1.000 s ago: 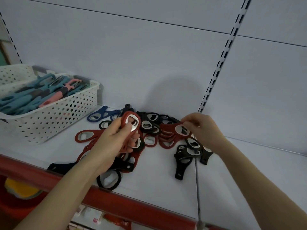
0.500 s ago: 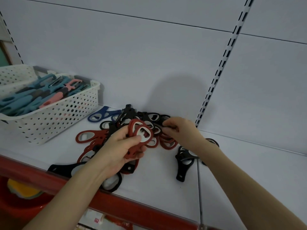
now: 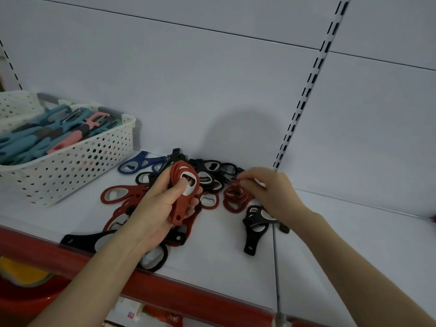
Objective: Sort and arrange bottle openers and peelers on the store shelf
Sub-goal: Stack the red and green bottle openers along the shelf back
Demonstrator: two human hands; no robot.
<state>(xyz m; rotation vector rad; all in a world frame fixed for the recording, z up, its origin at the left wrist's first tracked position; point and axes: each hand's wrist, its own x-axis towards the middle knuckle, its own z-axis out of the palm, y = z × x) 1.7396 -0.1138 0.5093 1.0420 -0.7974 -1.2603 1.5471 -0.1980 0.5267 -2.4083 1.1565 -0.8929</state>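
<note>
Hands among bottle openers on white store shelf (image 3: pixel 212 246).
The left hand (image 3: pixel 160 208) grips an upright stack of red plastic bottle openers (image 3: pixel 182 185); the right hand (image 3: pixel 271 192), just beside it, pinches red loop-shaped openers (image 3: pixel 236 199) lying on the shelf. Black plastic openers (image 3: pixel 208 171) lie beyond both hands; teal and pink peelers (image 3: pixel 35 142) fill the perforated white basket (image 3: pixel 70 166) left of them.

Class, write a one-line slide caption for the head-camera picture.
Left hand grips a stack of red bottle openers; right hand pinches more red openers lying on the shelf.
</note>
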